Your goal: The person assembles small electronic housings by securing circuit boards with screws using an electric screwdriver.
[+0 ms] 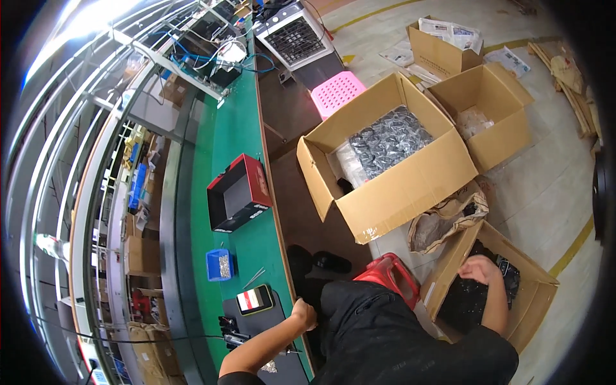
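My left hand [305, 314] is closed in a loose fist at the front edge of the green workbench [246, 131]; whatever it may hold is hidden. Beside it on a dark mat [269, 321] lies a phone [255, 300] with a lit screen. A black-and-silver tool [236, 335], perhaps an electric screwdriver, lies partly behind my left forearm. On my right, my right hand [480, 269] hangs over an open carton [534, 301] of black parts [462, 301]. Its fingers are loosely bent and apart, with nothing visible in them.
A blue bin [213, 266] of small metal pieces, thin rods [255, 277] and a red-black box [263, 186] stand on the bench. A large carton [410, 199] of bagged dark parts, a paper sack [433, 234], a red jug [388, 273] and a pink stool [338, 92] are on the right.
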`<act>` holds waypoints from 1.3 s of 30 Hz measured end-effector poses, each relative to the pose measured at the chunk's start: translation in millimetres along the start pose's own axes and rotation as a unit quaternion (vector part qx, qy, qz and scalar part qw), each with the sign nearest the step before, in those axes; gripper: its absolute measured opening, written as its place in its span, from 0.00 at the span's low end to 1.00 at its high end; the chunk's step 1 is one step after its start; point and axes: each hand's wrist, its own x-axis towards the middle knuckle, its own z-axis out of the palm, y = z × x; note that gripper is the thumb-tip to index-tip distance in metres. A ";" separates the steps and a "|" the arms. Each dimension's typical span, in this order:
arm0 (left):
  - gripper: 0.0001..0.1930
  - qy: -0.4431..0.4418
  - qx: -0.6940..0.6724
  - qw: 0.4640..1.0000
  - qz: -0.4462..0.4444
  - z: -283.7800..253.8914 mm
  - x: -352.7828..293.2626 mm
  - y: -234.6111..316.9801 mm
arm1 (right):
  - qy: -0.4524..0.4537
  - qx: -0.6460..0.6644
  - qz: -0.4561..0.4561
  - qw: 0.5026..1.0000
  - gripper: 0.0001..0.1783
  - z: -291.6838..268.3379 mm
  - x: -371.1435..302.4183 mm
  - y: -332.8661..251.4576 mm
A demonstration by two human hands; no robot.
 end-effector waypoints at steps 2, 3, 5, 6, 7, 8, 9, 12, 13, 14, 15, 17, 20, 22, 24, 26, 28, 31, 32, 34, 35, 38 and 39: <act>0.23 -0.080 0.008 0.997 0.014 -1.8 16.6 -0.3 | 0.108 -0.068 0.151 0.980 0.14 -24.0 1.3 19.7; 0.21 -0.111 -0.008 0.994 0.001 -4.8 18.9 2.3 | 0.128 -0.220 0.150 0.955 0.15 -48.6 7.4 46.7; 0.23 -0.166 -0.028 0.986 -0.008 -21.4 25.4 -1.3 | 0.203 -0.573 0.162 0.778 0.33 -100.0 42.3 97.6; 0.23 -0.175 -0.033 0.984 -0.012 -24.3 23.6 -1.1 | 0.192 -0.573 0.163 0.780 0.33 -106.0 59.4 105.5; 0.24 -0.184 -0.049 0.982 -0.011 -27.4 23.6 -3.4 | 0.303 -0.582 0.038 0.754 0.42 -109.2 72.7 112.4; 0.25 -0.194 -0.065 0.979 -0.009 -28.7 23.2 -4.6 | 0.404 -0.574 -0.089 0.707 0.51 -113.0 86.2 116.1; 0.27 -0.195 -0.073 0.978 -0.014 -27.9 23.5 -5.6 | 0.389 -0.604 -0.070 0.693 0.59 -133.6 102.3 118.7; 0.27 -0.204 -0.050 0.977 -0.041 -27.2 25.5 -3.1 | 0.406 -0.711 -0.003 0.574 0.54 -154.2 140.8 115.2; 0.27 -0.207 -0.062 0.976 -0.042 -29.2 28.8 -1.6 | 0.397 -0.717 -0.007 0.572 0.54 -161.0 148.9 118.6; 0.28 -0.225 -0.067 0.970 -0.056 -32.0 33.7 -3.0 | 0.430 -0.710 -0.043 0.555 0.52 -164.7 152.7 125.6; 0.28 -0.242 -0.075 0.965 -0.071 -27.9 38.0 0.5 | 0.461 -0.702 -0.081 0.537 0.50 -173.5 151.6 134.4; 0.29 -0.254 -0.097 0.957 -0.100 -25.7 37.9 4.5 | 0.536 -0.565 -0.255 0.573 0.46 -163.3 148.9 145.3; 0.30 -0.253 -0.096 0.956 -0.109 -27.7 40.1 8.4 | 0.565 -0.520 -0.134 0.627 0.46 -143.1 145.8 130.8; 0.30 -0.259 -0.094 0.955 -0.108 -25.1 44.0 7.1 | 0.511 -0.562 -0.001 0.651 0.45 -133.6 142.4 113.6; 0.30 -0.275 -0.101 0.950 -0.111 -28.5 45.1 7.4 | 0.524 -0.556 -0.009 0.645 0.44 -141.6 146.6 118.8; 0.30 -0.269 -0.101 0.950 -0.120 -24.8 47.8 9.9 | 0.532 -0.553 -0.019 0.642 0.43 -143.2 153.1 118.0; 0.31 -0.254 -0.074 0.958 -0.110 -43.4 38.3 7.9 | 0.570 -0.478 -0.019 0.668 0.39 -141.0 152.3 120.6; 0.32 -0.252 -0.088 0.956 -0.121 -21.9 48.6 10.4 | 0.596 -0.466 -0.016 0.654 0.38 -159.3 171.6 130.1; 0.32 -0.249 -0.093 0.957 -0.120 -18.3 51.7 12.8 | 0.596 -0.470 -0.020 0.651 0.38 -165.4 173.8 133.7; 0.34 -0.250 -0.085 0.954 -0.141 -14.5 55.2 13.4 | 0.578 -0.461 0.046 0.671 0.39 -158.8 175.5 128.0; 0.34 -0.242 -0.075 0.957 -0.138 -15.0 55.4 13.3 | 0.568 -0.497 0.087 0.650 0.40 -168.3 178.3 133.4; 0.37 -0.456 0.091 0.866 -0.185 132.8 193.6 29.7 | 0.527 -0.437 0.121 0.719 0.42 -172.3 173.0 102.4; 0.37 -0.458 0.055 0.868 -0.183 142.2 197.4 55.3 | 0.512 -0.465 0.105 0.715 0.42 -167.6 181.8 95.3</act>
